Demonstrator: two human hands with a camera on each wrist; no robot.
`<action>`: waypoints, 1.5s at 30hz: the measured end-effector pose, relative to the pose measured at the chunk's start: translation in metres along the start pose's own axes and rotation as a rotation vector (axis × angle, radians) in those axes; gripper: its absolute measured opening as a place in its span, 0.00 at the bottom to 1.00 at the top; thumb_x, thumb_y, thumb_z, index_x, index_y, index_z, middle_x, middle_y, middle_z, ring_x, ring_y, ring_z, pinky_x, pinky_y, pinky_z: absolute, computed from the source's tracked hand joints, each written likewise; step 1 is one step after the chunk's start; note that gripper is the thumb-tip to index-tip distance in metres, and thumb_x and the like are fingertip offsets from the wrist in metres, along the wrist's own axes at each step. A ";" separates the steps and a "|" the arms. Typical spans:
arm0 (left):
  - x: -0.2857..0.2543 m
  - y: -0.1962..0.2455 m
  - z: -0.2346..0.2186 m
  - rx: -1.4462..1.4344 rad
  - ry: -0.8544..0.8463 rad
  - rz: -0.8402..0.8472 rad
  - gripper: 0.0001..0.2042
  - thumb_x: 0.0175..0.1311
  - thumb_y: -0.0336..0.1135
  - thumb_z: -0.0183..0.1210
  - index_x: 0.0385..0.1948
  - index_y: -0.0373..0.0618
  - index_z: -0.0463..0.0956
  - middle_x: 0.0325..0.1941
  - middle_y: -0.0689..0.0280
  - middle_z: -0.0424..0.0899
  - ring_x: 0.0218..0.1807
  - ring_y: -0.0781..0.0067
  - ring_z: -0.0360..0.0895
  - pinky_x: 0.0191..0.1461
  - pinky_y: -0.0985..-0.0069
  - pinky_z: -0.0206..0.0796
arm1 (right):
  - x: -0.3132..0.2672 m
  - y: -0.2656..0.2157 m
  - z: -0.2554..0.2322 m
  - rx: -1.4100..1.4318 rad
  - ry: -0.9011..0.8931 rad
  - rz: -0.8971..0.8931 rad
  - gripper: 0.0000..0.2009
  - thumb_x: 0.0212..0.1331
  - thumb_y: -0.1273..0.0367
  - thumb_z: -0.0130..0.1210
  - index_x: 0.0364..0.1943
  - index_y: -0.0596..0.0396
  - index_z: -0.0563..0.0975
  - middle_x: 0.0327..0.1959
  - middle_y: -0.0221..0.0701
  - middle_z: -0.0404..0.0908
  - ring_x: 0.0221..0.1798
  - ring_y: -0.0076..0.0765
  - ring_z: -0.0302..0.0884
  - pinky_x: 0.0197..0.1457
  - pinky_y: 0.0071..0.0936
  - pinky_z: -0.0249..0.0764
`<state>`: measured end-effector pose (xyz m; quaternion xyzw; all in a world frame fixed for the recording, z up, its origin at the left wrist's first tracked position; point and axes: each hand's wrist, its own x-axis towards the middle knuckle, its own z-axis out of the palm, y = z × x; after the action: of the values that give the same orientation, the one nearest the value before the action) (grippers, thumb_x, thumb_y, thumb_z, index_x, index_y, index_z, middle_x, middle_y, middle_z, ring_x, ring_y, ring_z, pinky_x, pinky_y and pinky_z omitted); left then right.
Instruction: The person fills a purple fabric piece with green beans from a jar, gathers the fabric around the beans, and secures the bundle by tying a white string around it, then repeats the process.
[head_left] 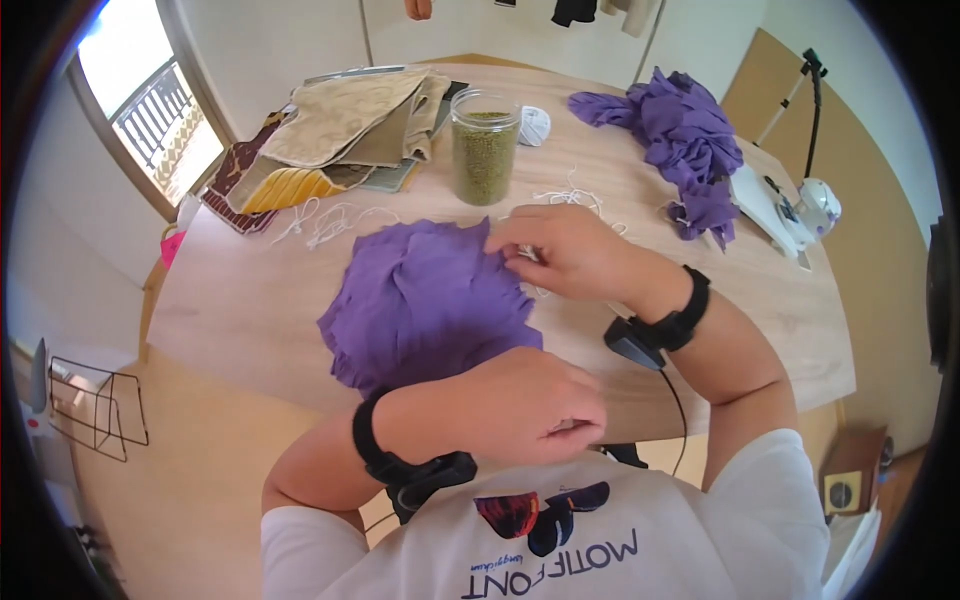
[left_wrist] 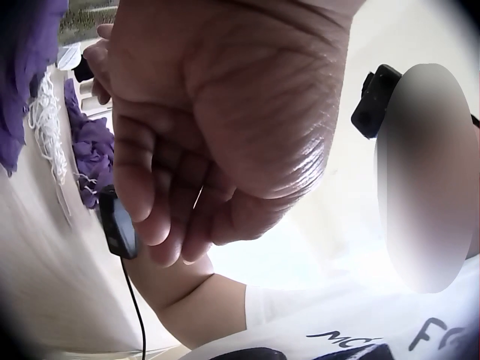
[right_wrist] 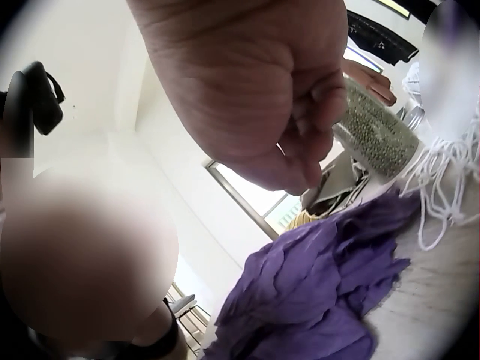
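Note:
Purple gathered fabric (head_left: 425, 300) lies in a ruffled heap at the table's front, also low in the right wrist view (right_wrist: 300, 277). My right hand (head_left: 565, 250) hovers at its upper right edge, fingers bent with the thumb close to them; the right wrist view shows this hand (right_wrist: 255, 90) above the fabric, and whether it pinches something thin cannot be told. Close to my shirt, below the fabric's right side, is my left hand (head_left: 530, 405). In the left wrist view this hand (left_wrist: 225, 127) has loosely curled fingers and nothing visible in them.
A clear jar of green grains (head_left: 485, 155) stands behind the fabric, beside a white yarn ball (head_left: 535, 127). Folded cloths (head_left: 345, 125) are stacked at back left. Loose white strings (head_left: 345, 222) lie around. More purple fabric (head_left: 685, 125) and a white device (head_left: 775, 210) are at right.

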<state>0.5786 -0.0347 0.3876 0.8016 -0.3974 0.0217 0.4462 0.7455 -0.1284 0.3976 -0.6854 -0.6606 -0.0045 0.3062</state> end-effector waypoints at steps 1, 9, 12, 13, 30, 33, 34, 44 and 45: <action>-0.008 0.002 -0.001 -0.011 0.010 -0.025 0.01 0.61 0.30 0.59 0.31 0.46 0.79 0.26 0.66 0.76 0.25 0.64 0.73 0.26 0.73 0.65 | 0.006 0.000 0.009 -0.026 -0.030 -0.015 0.09 0.52 0.74 0.61 0.38 0.50 0.81 0.33 0.30 0.80 0.29 0.37 0.78 0.33 0.31 0.73; -0.061 0.005 0.004 -0.170 0.185 -0.223 0.05 0.65 0.28 0.57 0.36 0.40 0.81 0.31 0.63 0.83 0.25 0.73 0.76 0.29 0.78 0.67 | 0.031 0.000 0.033 -0.070 -0.106 -0.010 0.05 0.51 0.68 0.59 0.33 0.46 0.80 0.34 0.30 0.77 0.37 0.43 0.78 0.38 0.36 0.74; -0.067 0.001 0.008 -0.270 0.278 -0.291 0.05 0.66 0.28 0.56 0.38 0.38 0.81 0.32 0.64 0.84 0.26 0.80 0.76 0.30 0.81 0.67 | 0.044 -0.005 0.022 -0.031 -0.019 -0.074 0.05 0.50 0.67 0.59 0.30 0.49 0.79 0.32 0.30 0.77 0.36 0.44 0.77 0.37 0.36 0.73; -0.068 0.001 0.010 -0.321 0.320 -0.322 0.06 0.67 0.28 0.56 0.40 0.38 0.80 0.33 0.65 0.84 0.27 0.81 0.76 0.31 0.82 0.67 | 0.049 -0.008 0.019 -0.034 0.019 -0.114 0.05 0.49 0.67 0.59 0.29 0.50 0.78 0.32 0.31 0.77 0.36 0.44 0.77 0.37 0.37 0.72; -0.054 -0.039 -0.003 -0.641 1.052 -0.470 0.10 0.72 0.33 0.50 0.49 0.42 0.72 0.41 0.64 0.81 0.39 0.79 0.78 0.42 0.82 0.71 | 0.040 -0.078 -0.018 0.032 0.144 -0.320 0.07 0.45 0.70 0.59 0.26 0.54 0.72 0.26 0.36 0.74 0.28 0.45 0.75 0.31 0.36 0.73; -0.044 -0.037 -0.010 -0.188 0.921 -0.241 0.11 0.70 0.33 0.51 0.51 0.44 0.73 0.46 0.64 0.80 0.48 0.73 0.77 0.52 0.78 0.70 | 0.013 -0.091 -0.009 -0.113 0.092 -0.366 0.04 0.45 0.75 0.56 0.24 0.56 0.72 0.35 0.36 0.80 0.32 0.41 0.79 0.34 0.29 0.77; -0.042 -0.038 -0.013 -0.114 0.847 -0.197 0.12 0.69 0.32 0.52 0.51 0.44 0.73 0.47 0.64 0.80 0.50 0.72 0.77 0.53 0.76 0.70 | 0.005 -0.094 -0.005 -0.137 0.118 -0.393 0.05 0.44 0.75 0.57 0.24 0.55 0.72 0.35 0.35 0.81 0.32 0.40 0.80 0.33 0.29 0.77; -0.006 -0.038 -0.019 -0.461 0.880 -0.181 0.19 0.65 0.28 0.56 0.58 0.40 0.69 0.54 0.60 0.79 0.54 0.68 0.77 0.59 0.70 0.70 | -0.025 -0.076 0.002 -0.300 0.180 -0.396 0.09 0.43 0.69 0.62 0.27 0.52 0.74 0.37 0.30 0.77 0.33 0.35 0.77 0.34 0.30 0.75; -0.004 -0.039 -0.020 -0.742 0.929 -0.145 0.19 0.64 0.28 0.57 0.58 0.40 0.70 0.53 0.60 0.80 0.54 0.68 0.77 0.59 0.71 0.70 | -0.025 -0.074 -0.001 -0.295 0.176 -0.378 0.09 0.44 0.68 0.62 0.27 0.52 0.74 0.36 0.30 0.77 0.33 0.35 0.77 0.34 0.30 0.76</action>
<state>0.6078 -0.0068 0.3710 0.5241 -0.0858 0.1993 0.8236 0.6751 -0.1562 0.4183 -0.5838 -0.7402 -0.2177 0.2529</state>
